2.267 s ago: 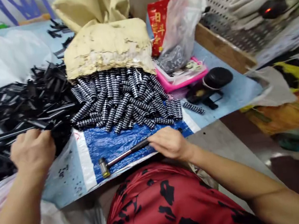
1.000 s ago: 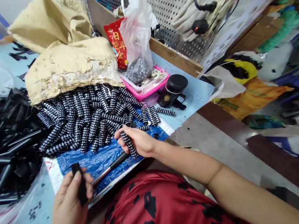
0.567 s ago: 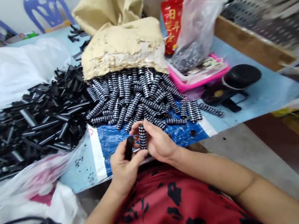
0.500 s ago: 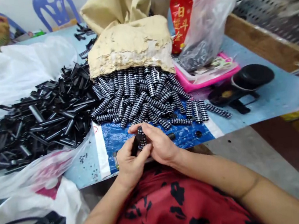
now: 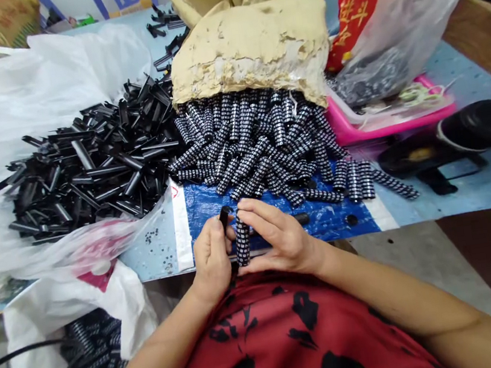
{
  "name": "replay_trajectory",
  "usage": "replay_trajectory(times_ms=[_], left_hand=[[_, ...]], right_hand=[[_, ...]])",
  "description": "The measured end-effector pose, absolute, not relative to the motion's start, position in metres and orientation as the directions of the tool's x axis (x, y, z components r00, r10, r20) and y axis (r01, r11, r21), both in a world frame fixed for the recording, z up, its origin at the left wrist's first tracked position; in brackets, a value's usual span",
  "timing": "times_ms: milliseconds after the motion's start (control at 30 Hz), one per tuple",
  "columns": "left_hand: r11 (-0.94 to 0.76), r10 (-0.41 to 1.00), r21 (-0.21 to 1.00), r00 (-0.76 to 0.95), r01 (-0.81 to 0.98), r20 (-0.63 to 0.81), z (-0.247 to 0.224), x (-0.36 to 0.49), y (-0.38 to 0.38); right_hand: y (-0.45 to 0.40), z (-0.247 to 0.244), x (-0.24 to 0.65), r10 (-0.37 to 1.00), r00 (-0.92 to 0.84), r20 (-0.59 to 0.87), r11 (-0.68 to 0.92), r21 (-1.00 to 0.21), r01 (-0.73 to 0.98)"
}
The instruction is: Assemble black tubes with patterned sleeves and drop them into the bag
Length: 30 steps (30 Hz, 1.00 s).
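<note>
Near the table's front edge, my left hand (image 5: pixel 213 258) is closed round a black channel-shaped plastic piece (image 5: pixel 224 216), whose upper end sticks out above the fingers. My right hand (image 5: pixel 280 237) grips a black cylinder ringed with small white characters (image 5: pixel 242 238) between thumb below and fingertips above. The cylinder stands nearly upright in the view, just right of the black piece. A narrow gap shows between their upper parts; lower down my left fingers hide how they meet. Behind my hands lies a heap of similar character-ringed cylinders (image 5: pixel 246 159).
A pile of black plastic pieces (image 5: pixel 101 167) spreads left on white plastic sheeting. The cylinders spill from a worn beige sack (image 5: pixel 248 43) onto a blue sheet (image 5: pixel 202 199). Right stand a pink tray (image 5: pixel 357 132) and a black device (image 5: pixel 431 139). A white bag (image 5: pixel 26 349) hangs lower left.
My hands have drawn slightly apart. The cylinder, earlier mostly covered between them, now shows nearly full length in my right hand. The view has shifted, so the table things appear further right.
</note>
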<state>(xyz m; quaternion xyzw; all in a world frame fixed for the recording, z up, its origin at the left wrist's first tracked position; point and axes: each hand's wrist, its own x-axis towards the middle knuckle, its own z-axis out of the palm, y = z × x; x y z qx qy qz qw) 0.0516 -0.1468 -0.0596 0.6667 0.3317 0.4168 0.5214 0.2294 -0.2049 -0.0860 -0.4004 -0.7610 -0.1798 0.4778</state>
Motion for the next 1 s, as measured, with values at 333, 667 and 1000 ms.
replay_trajectory(times_ms=[333, 667, 1000], left_hand=[[0.263, 0.811, 0.946, 0.574, -0.191, -0.11, -0.058, 0.051, -0.138], [0.315, 0.792, 0.933, 0.59, -0.175, -0.157, -0.062, 0.049, -0.123], [-0.565, 0.808, 0.499, 0.563, 0.657, 0.173, -0.051, -0.02, -0.053]], right_hand=[[-0.213, -0.079, 0.23, 0.447, -0.249, 0.859, 0.531, -0.031, 0.847], [-0.204, -0.102, 0.234, 0.591, -0.211, 0.779, 0.524, -0.171, 0.834], [-0.217, -0.1, 0.25, 0.617, -0.053, 0.785, 0.318, -0.187, 0.93]])
